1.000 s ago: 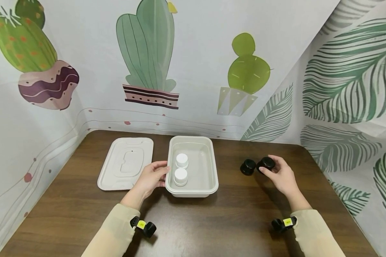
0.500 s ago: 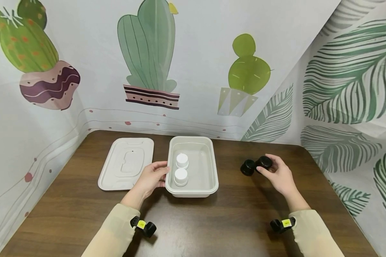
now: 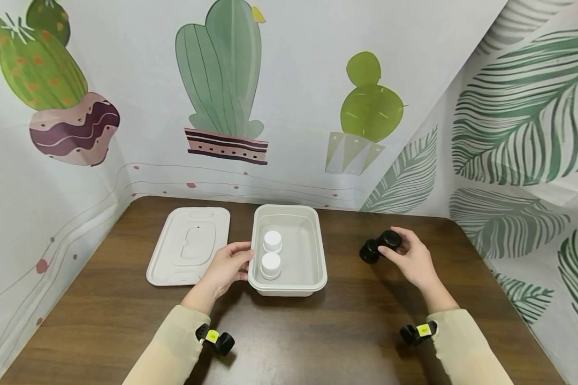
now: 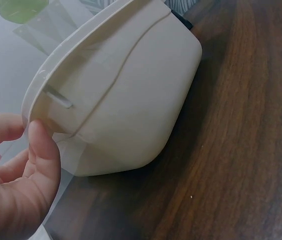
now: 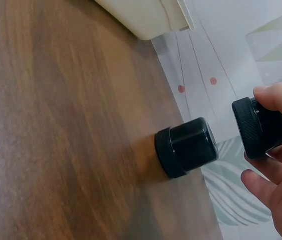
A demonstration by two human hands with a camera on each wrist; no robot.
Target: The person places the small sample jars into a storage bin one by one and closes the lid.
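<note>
My left hand [image 3: 225, 266] pinches the left rim of a cream plastic tub [image 3: 306, 283], thumb outside in the left wrist view. Inside the tub, along its left side, stand two small white-capped jars [image 3: 272, 240]. My right hand [image 3: 413, 263] grips a small black jar [image 5: 260, 127] between thumb and fingers, raised above the table with its ribbed cap facing down. A second black jar [image 5: 185, 147] stands cap-down on the table, just left of the held one. The fingers partly cover the held jar in the right wrist view.
Left of the tub a white lid [image 3: 190, 246] lies flat on the brown wooden table [image 3: 318, 342]. Behind the table hangs a white cloth [image 3: 298, 107] printed with cacti and leaves. Each sleeve carries a black wrist camera [image 3: 221, 343].
My right hand has lifted the black jar slightly and moved it left, so it now overlaps the standing one in the head view. The left hand and tub have stayed put.
</note>
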